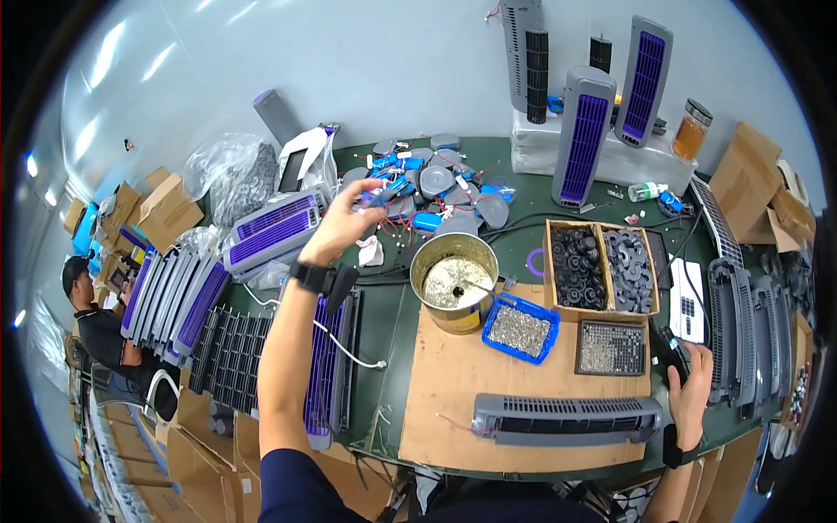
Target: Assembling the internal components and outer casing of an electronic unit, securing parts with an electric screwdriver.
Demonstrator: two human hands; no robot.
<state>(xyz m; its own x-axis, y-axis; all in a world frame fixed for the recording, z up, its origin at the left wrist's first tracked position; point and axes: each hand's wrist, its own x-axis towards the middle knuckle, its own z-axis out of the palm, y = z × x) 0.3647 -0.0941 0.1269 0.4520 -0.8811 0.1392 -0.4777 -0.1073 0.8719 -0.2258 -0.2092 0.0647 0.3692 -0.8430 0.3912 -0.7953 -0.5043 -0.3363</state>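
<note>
My left hand point(342, 223) reaches out over the back of the bench, thumb and fingers closed on a small blue part point(375, 199). Just beyond it lies a heap of blue cylinders, round grey housings point(436, 180) and thin red wires. At the right side, my right hand point(691, 383) is wrapped around a black handheld tool point(670, 350); its exact kind is partly hidden by the fingers. Between my arms, a long grey slotted fan housing point(567, 420) rests on a cardboard sheet point(436, 383), a thin red wire at its left end.
Behind the housing stand a tin of pale grease point(418, 283), a blue tray of small metal parts point(551, 338), a black grid tray point(610, 373) and a divided box point(558, 310) of black and grey parts. Purple-grilled fans point(582, 148) stand behind. Another person point(96, 327) sits far left.
</note>
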